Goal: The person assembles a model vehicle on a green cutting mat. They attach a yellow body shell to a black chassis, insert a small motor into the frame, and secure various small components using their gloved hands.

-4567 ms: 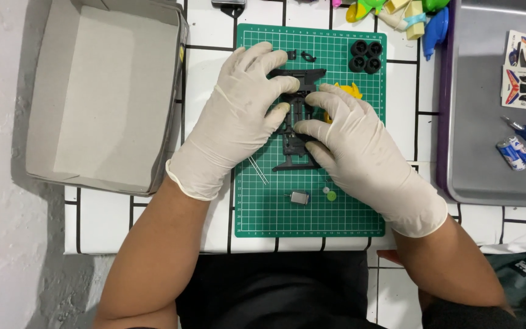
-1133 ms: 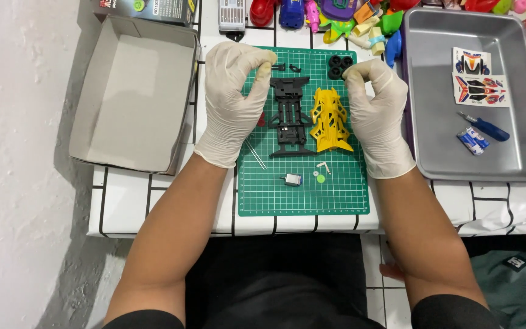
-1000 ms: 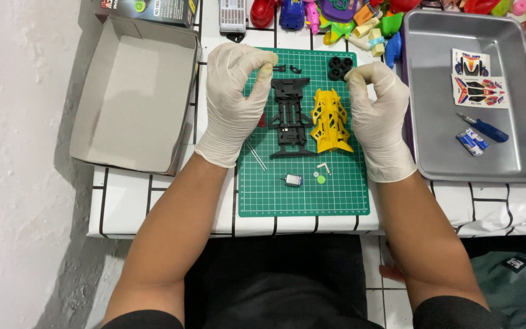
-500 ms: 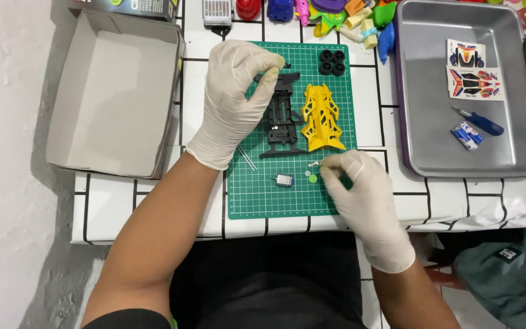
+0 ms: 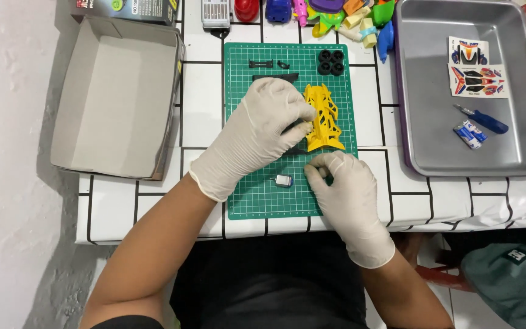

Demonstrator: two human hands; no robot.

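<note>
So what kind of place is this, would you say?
Probably a home hobby table for building model cars: a green cutting mat holding a yellow car body shell and small black tyres, with a metal tray of sticker sheets alongside.

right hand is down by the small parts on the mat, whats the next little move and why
Probably lift the right hand with whatever its fingertips are pinching and carry it up toward the black chassis. The left hand lies flat on that chassis beside the yellow body, steadying it. What the right fingers hold is hidden. The small motor lies untouched on the mat.
</note>
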